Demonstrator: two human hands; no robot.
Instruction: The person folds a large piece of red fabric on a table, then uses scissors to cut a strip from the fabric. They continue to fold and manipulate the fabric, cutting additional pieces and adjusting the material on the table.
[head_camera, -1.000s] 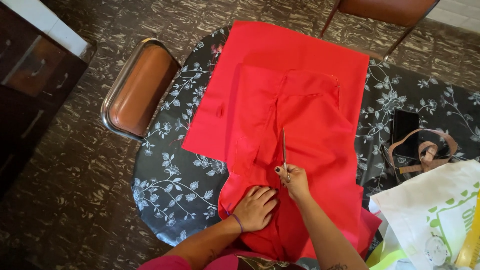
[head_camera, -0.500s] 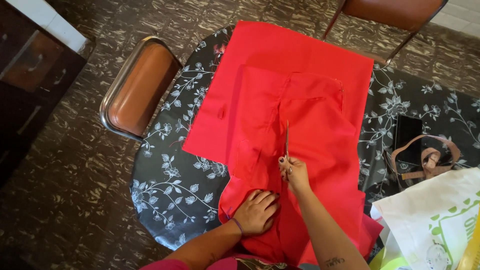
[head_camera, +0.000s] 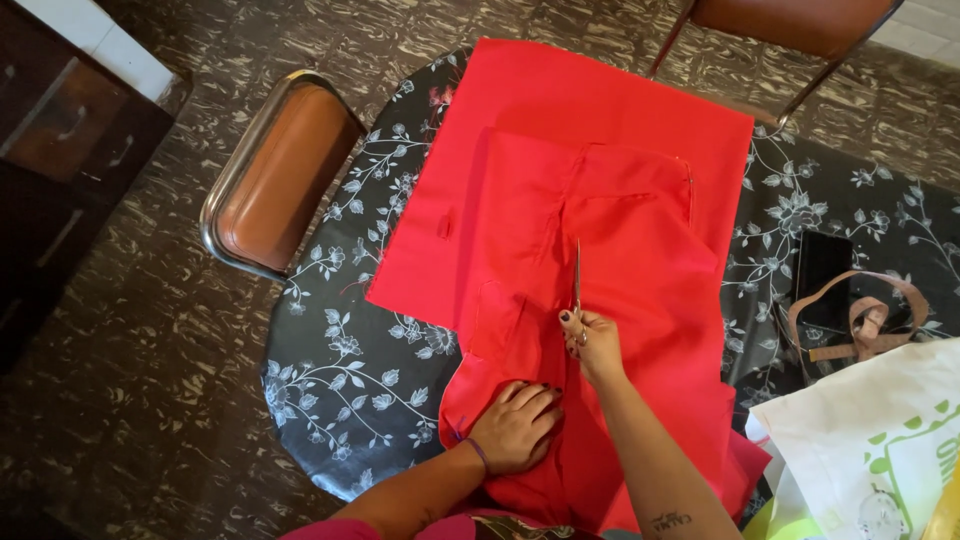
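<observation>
The right hand (head_camera: 590, 340) has its grip closed around the handles of the scissors (head_camera: 576, 275), whose blades point toward 12 o'clock over the red fabric (head_camera: 600, 190). The left hand (head_camera: 515, 425) lies flat and open at 7 o'clock from the right, pressing the fabric onto the table (head_camera: 340, 380). A chair (head_camera: 275, 180) stands at 10 o'clock, a white bag (head_camera: 870, 440) at 4 o'clock.

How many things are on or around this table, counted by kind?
Chairs: 2
Red fabric: 1
Scissors: 1
Phone: 1
Measuring tape: 1
White bag: 1
Hands: 2
Total: 9
</observation>
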